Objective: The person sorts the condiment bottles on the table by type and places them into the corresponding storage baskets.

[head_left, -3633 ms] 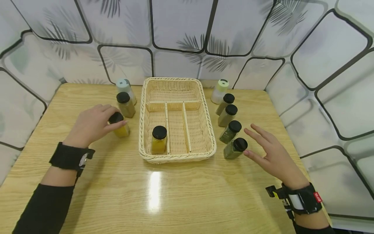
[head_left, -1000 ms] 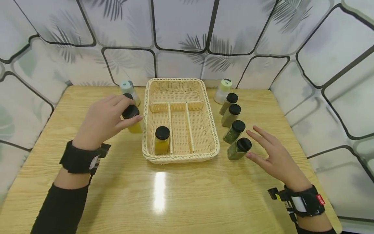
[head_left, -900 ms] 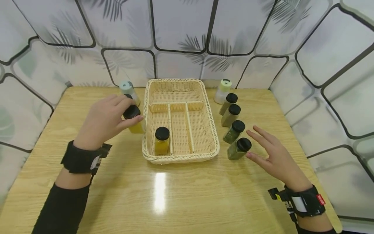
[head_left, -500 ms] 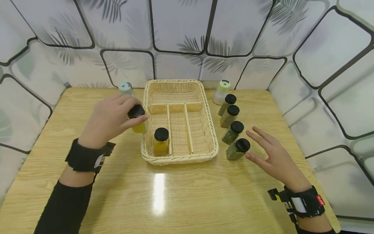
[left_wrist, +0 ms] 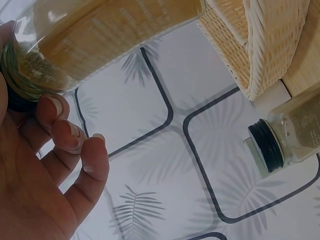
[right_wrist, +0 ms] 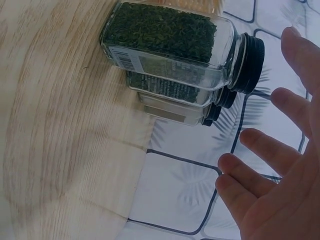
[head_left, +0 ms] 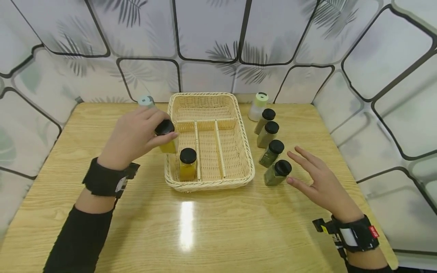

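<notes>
My left hand pinches the black lid of a spice jar of yellow powder, held up at the basket's left rim. In the left wrist view that jar slants across the top, its lid between thumb and fingers. A second yellow spice jar stands in the front left compartment of the wicker basket. My right hand hovers with fingers spread beside the nearest jar of green herbs. In the right wrist view a gap shows between the fingers and that herb jar.
Right of the basket, several jars stand in a row, ending at a shaker with a pale green lid. Behind my left hand is a pale blue-lidded shaker; the left wrist view also shows a black-lidded jar. A patterned curtain borders the table.
My left hand has lifted the yellow spice jar and carried it rightward from the table's left side to the basket rim. My right hand has stayed almost still.
</notes>
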Motion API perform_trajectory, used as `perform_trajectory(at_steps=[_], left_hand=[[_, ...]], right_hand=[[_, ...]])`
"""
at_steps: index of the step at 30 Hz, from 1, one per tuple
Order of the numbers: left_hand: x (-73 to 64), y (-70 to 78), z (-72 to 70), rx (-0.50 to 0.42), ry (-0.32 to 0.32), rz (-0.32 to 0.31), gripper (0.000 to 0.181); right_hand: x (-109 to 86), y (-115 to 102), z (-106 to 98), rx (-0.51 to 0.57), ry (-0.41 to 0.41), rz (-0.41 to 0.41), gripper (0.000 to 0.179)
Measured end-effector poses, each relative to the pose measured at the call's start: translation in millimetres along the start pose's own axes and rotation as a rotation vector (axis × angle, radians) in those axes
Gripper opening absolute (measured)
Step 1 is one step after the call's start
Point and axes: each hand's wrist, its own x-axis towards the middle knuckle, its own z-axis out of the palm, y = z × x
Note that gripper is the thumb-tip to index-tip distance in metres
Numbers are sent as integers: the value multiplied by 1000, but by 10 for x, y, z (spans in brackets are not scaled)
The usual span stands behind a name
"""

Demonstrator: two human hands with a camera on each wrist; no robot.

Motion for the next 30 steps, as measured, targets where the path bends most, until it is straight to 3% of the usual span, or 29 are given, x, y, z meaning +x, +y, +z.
perform_trajectory(at_steps=[22,30], left_hand=[[107,75,-8,20,-7,19,43],[120,107,1,19,-2,30,43]], right_hand=[[-62,26,29,35,-1,23,76],[-53,61,29,26,17,-3,76]])
